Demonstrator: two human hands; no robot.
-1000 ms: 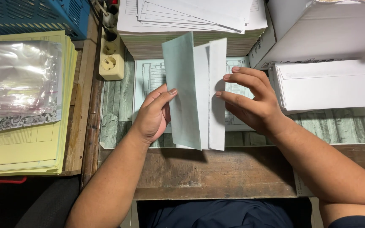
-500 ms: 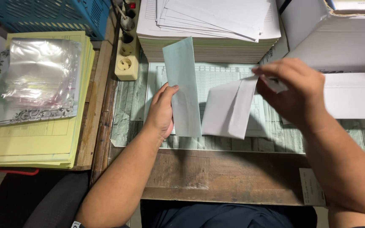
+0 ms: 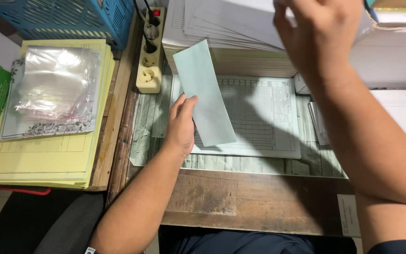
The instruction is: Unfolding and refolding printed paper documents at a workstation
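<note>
The printed form (image 3: 259, 117) lies flat at the centre of the worktop (image 3: 259, 202). On it, toward 9 o'clock, the folded slip (image 3: 203, 94) rests slanted, with the left hand (image 3: 180, 127) touching its 8 o'clock edge. The paper stack (image 3: 231, 33) lies behind at 12 o'clock, under the right hand (image 3: 320, 33). The power strip (image 3: 149, 56) sits at 10 o'clock, with the basket (image 3: 66, 19) beyond it. The sheet pile (image 3: 48, 155) lies at 9 o'clock and carries the plastic sleeves (image 3: 52, 89).

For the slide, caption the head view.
Left hand holds a folded pale-green sheet over a gridded form; right hand reaches the paper stack.
</note>
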